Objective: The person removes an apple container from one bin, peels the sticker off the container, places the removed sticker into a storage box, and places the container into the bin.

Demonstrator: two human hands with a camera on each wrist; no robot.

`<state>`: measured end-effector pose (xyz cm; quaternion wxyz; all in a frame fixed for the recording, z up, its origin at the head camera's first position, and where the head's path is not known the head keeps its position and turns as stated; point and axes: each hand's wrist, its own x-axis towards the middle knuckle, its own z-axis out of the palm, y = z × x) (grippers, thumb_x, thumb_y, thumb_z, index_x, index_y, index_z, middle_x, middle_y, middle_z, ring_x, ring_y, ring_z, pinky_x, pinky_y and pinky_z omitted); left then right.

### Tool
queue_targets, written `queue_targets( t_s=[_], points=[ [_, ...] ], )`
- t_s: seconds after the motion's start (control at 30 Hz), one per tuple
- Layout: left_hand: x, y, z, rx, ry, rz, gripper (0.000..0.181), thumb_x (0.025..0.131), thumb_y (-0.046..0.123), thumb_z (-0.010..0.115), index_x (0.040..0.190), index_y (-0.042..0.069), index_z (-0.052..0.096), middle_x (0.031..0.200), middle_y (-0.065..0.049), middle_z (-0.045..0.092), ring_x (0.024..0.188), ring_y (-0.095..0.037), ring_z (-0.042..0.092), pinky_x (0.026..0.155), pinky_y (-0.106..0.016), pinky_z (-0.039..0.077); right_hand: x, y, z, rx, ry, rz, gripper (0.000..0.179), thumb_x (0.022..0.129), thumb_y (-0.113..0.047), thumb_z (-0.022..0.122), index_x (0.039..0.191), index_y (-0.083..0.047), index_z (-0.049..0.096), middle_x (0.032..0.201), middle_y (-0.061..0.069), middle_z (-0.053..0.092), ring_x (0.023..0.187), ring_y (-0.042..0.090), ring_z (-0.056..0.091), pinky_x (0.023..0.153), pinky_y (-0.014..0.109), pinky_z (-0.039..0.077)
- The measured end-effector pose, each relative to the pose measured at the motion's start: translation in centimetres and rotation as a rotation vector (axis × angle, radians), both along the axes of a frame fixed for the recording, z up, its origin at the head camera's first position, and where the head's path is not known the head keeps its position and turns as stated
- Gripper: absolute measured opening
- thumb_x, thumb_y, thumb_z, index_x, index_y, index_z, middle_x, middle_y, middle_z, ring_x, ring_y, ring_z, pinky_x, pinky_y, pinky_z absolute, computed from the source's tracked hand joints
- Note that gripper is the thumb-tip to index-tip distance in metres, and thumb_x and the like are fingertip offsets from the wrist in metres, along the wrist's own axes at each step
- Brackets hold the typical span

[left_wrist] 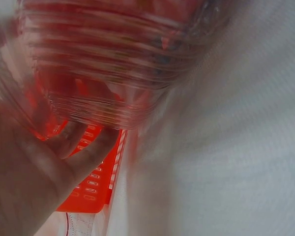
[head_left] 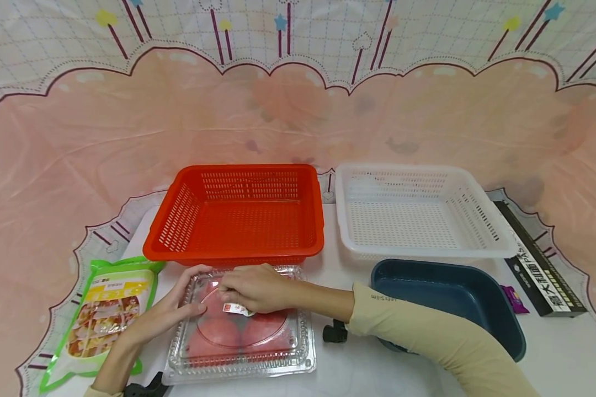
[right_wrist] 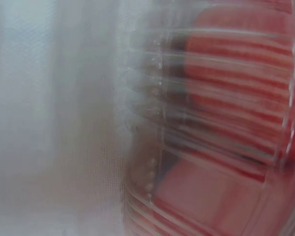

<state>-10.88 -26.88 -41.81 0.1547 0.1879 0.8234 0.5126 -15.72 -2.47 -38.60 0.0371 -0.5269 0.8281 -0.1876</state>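
Observation:
A clear plastic box [head_left: 304, 344] with a ribbed lid lies at the table's front, with large red round pieces [head_left: 213, 339] showing through it. My left hand [head_left: 161, 315] grips its left side, the thumb over the lid; the left wrist view shows fingers along the ribbed wall [left_wrist: 113, 54]. Above the lid, my right hand [head_left: 260, 289] has curled fingers and pinches a small white label [head_left: 237, 309] with red print. How much of the label sticks to the lid is hidden. The right wrist view catches only the box's blurred side [right_wrist: 226, 118], not the hand.
Behind the box stands a red basket [head_left: 248, 256], with a white basket [head_left: 427, 251] to its right. A dark blue tub [head_left: 442, 275] sits under the right sleeve. Around them are a green food bag [head_left: 109, 314], a black box [head_left: 543, 264] and a purple packet [head_left: 514, 299].

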Motion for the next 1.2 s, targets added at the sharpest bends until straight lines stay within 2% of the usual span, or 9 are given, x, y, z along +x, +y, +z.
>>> queue_targets(
  t_s=[0.17,0.33,0.4,0.5,0.63,0.73,0.87,1.03,1.2],
  points=[
    [-0.1,0.1,0.1,-0.022,0.002,0.012,0.059,0.094,0.017,0.053,0.146,0.023,0.026,0.140,-0.006,0.033,0.120,0.008,0.032,0.098,-0.048,0.034,-0.1,-0.1,0.0,-0.040,-0.052,-0.011,0.015,0.099,-0.032,0.051,0.099,-0.020,0.060,0.085,-0.009,0.059,0.079,0.004,0.050,0.064,0.011,0.033],
    [-0.1,0.1,0.0,-0.026,0.003,0.019,0.059,0.094,0.016,0.054,0.146,0.023,0.027,0.140,-0.002,0.033,0.122,0.008,0.032,0.100,-0.037,0.034,-0.2,0.0,0.1,-0.073,-0.057,-0.001,0.014,0.099,-0.030,0.052,0.100,-0.019,0.059,0.085,-0.007,0.058,0.075,0.004,0.049,0.061,0.011,0.031],
    [-0.2,0.0,0.0,-0.021,0.010,0.016,0.059,0.094,0.015,0.054,0.146,0.023,0.027,0.140,0.000,0.033,0.123,0.008,0.031,0.100,-0.033,0.033,-0.2,0.1,0.3,-0.089,-0.088,0.011,0.013,0.100,-0.028,0.051,0.101,-0.018,0.059,0.089,-0.006,0.059,0.077,0.004,0.050,0.064,0.009,0.034],
    [-0.2,0.1,0.0,-0.016,0.021,0.009,0.058,0.095,0.015,0.054,0.146,0.023,0.027,0.140,0.000,0.034,0.123,0.007,0.032,0.099,-0.030,0.034,-0.3,0.6,0.8,-0.116,-0.183,0.054,0.014,0.101,-0.023,0.049,0.103,-0.013,0.058,0.092,-0.003,0.059,0.082,0.005,0.051,0.073,0.009,0.037],
    [-0.1,0.3,0.1,-0.009,-0.001,0.006,0.058,0.096,0.015,0.053,0.146,0.023,0.026,0.142,-0.003,0.032,0.122,0.005,0.033,0.099,-0.041,0.035,-0.2,2.2,1.8,-0.129,-0.332,0.126,0.013,0.102,-0.015,0.047,0.102,-0.006,0.056,0.089,0.002,0.055,0.077,0.004,0.048,0.074,0.009,0.038],
    [-0.1,0.3,0.2,-0.007,-0.021,0.015,0.057,0.096,0.015,0.052,0.146,0.023,0.026,0.142,-0.004,0.031,0.122,0.005,0.032,0.099,-0.047,0.034,0.2,4.5,2.4,-0.136,-0.364,0.143,0.011,0.101,-0.014,0.048,0.096,-0.006,0.054,0.083,0.002,0.051,0.073,0.002,0.045,0.070,0.010,0.038],
    [-0.1,0.1,0.1,-0.016,-0.021,0.026,0.057,0.096,0.015,0.053,0.146,0.023,0.027,0.142,-0.002,0.033,0.123,0.007,0.032,0.100,-0.048,0.033,0.8,8.8,2.5,-0.164,-0.343,0.130,0.010,0.098,-0.013,0.052,0.089,-0.008,0.052,0.078,0.001,0.049,0.074,0.002,0.044,0.068,0.012,0.039],
    [-0.1,-0.1,-0.1,-0.024,-0.026,0.026,0.058,0.096,0.015,0.052,0.147,0.022,0.026,0.141,-0.001,0.033,0.122,0.008,0.032,0.101,-0.050,0.032,1.2,14.9,1.9,-0.159,-0.347,0.110,0.012,0.099,-0.015,0.052,0.087,-0.012,0.049,0.078,0.001,0.052,0.073,-0.002,0.050,0.064,0.013,0.046],
    [0.0,-0.1,-0.1,-0.029,-0.055,0.038,0.057,0.096,0.017,0.052,0.147,0.024,0.026,0.141,-0.002,0.032,0.120,0.008,0.032,0.101,-0.055,0.031,1.5,20.8,0.7,-0.165,-0.336,0.090,0.011,0.099,-0.012,0.050,0.088,-0.011,0.049,0.073,0.000,0.051,0.066,-0.007,0.047,0.055,0.012,0.044]
  ],
)
